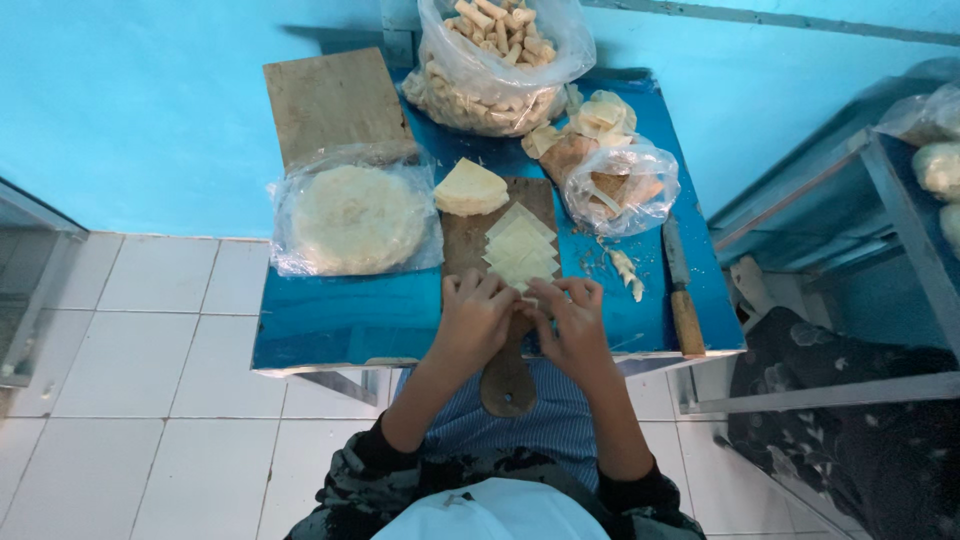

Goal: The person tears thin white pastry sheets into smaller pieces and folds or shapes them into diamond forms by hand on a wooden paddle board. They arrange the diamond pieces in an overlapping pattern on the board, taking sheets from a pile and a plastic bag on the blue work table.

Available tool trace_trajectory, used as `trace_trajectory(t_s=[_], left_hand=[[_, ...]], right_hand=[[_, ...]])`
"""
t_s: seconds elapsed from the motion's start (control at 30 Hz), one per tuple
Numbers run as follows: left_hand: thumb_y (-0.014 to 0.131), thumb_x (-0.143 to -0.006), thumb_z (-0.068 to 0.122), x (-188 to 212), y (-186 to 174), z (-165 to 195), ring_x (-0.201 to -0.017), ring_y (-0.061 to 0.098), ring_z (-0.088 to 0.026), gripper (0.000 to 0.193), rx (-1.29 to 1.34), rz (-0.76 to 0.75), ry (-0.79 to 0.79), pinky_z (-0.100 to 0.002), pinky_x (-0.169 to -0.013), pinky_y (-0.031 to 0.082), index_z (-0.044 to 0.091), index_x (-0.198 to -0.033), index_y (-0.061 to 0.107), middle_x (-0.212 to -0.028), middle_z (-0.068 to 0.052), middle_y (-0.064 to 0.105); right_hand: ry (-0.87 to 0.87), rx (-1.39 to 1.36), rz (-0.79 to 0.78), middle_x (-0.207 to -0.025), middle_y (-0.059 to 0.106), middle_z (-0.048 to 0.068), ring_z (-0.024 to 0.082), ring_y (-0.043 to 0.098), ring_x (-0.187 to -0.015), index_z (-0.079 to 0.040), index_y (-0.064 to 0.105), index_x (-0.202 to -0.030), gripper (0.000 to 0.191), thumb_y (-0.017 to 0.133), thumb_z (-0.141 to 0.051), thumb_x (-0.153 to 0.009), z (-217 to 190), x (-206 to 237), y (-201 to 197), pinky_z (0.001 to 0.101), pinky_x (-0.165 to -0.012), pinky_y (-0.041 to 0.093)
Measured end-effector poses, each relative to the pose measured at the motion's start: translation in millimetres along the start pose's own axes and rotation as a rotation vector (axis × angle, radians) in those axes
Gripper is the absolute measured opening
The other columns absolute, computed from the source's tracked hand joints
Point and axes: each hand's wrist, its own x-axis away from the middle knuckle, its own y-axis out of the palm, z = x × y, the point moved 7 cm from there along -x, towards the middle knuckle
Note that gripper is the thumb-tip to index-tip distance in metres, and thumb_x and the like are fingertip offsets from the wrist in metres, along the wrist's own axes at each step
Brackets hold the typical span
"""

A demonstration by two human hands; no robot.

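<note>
Pinching dough square (522,292) — long axis unclear

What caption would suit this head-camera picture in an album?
Both hands, left and right, work a pale wrapper at a wooden board on a blue table.

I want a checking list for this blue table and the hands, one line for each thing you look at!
Surface: small blue table, a few crumbs.
Job's things: pale square dough sheets fanned on a brown wooden paddle board; folded wedge stack.
Clutter: clear bag of round flat wrappers; big bag of rolled pieces; small bag of scraps; wooden-handled knife; spare wooden board.
Grippers: left hand and right hand together at the sheets' near edge; grip hidden.
Cables: nothing seen.
Surroundings: white floor tiles, blue wall, metal shelf.
</note>
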Motion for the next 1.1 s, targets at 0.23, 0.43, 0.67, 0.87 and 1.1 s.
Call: trace_trajectory(t_s=[0.23,0.43,0.67,0.87,1.1], left_hand=[[0.07,-0.088,0.015,-2,-5,2,-0.099,0.057,-0.027,0.01,-0.005,0.017,0.009,-0.047,-0.085,0.037,0.009,-0.096,0.073,-0.1,-0.006,0.063],[0.071,-0.087,0.015,-2,-5,2,-0.102,0.057,-0.027,0.009,-0.006,0.029,0.008,-0.049,-0.087,0.037,0.01,-0.095,0.072,-0.103,-0.005,0.063],[0.071,-0.086,0.017,-4,-7,2,-0.104,0.057,-0.028,0.016,-0.009,0.04,0.013,-0.049,-0.087,0.037,0.008,-0.1,0.071,-0.109,-0.007,0.062],[0.069,-0.087,0.013,-3,-9,3,-0.104,0.057,-0.027,0.013,-0.032,0.056,0.021,-0.048,-0.088,0.038,0.009,-0.099,0.071,-0.11,-0.006,0.062],[0.068,-0.084,0.013,-6,3,-4,-0.104,0.057,-0.027,0.011,-0.096,0.024,-0.011,-0.049,-0.088,0.038,0.012,-0.094,0.072,-0.109,-0.006,0.062]], right_hand=[[-0.066,0.078,-0.023,-0.104,0.072,0.004,0.023,0.065,-0.098,-0.008,0.062,-0.129,0.05,0.074,0.001,-0.081,-8,-2,5,0.0499,-0.101,0.038],[-0.015,0.008,-0.004,-0.104,0.071,0.008,0.025,0.067,-0.101,-0.007,0.063,-0.127,0.047,0.074,0.0,-0.082,-7,-2,1,0.0498,-0.101,0.042],[-0.067,-0.048,-0.02,-0.113,0.073,0.011,0.027,0.069,-0.104,-0.002,0.059,-0.128,0.043,0.069,0.004,-0.087,-6,-4,7,0.0515,-0.106,0.046],[-0.019,0.019,0.024,-0.112,0.072,0.012,0.027,0.069,-0.104,-0.001,0.06,-0.127,0.039,0.065,0.008,-0.089,-4,-1,9,0.0526,-0.107,0.045],[0.029,0.005,0.027,-0.119,0.071,0.012,0.027,0.069,-0.111,-0.002,0.06,-0.125,0.03,0.066,0.003,-0.096,-10,9,10,0.0521,-0.113,0.042]])
